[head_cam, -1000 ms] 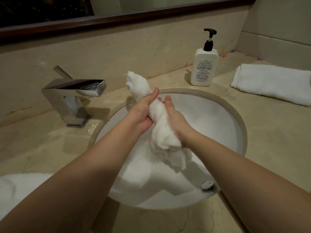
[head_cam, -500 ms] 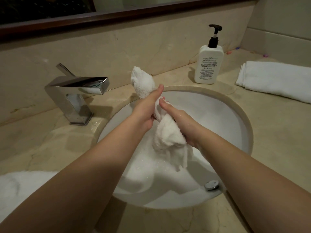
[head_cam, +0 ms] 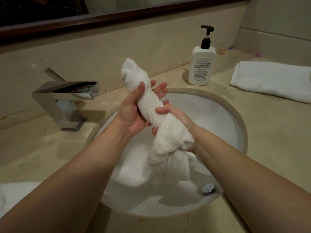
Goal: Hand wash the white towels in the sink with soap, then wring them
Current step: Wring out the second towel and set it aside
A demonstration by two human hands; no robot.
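Note:
A wet white towel (head_cam: 148, 105) is twisted into a roll and held upright over the sink (head_cam: 235, 115). Its top end sticks up past my fingers and its loose lower end hangs into the basin. My left hand (head_cam: 133, 111) grips the upper half from the left, thumb laid across the front, fingers stretched out behind the roll. My right hand (head_cam: 178, 115) grips it just below, thumb over the front, and the cloth hides much of this hand. More white cloth (head_cam: 131, 170) lies in foamy water at the bottom of the basin.
A chrome faucet (head_cam: 67, 96) stands left of the sink. A white pump soap bottle (head_cam: 201, 68) stands behind it on the right. On the counter at far right lies a folded white towel (head_cam: 272, 81), and another white towel (head_cam: 15, 195) lies at the lower left. A metal drain fitting (head_cam: 208, 189) sits near the basin's front.
My left hand has turned palm up and its fingers have stretched out behind the roll. My right hand has rotated, thumb now on top. The towel leans further left.

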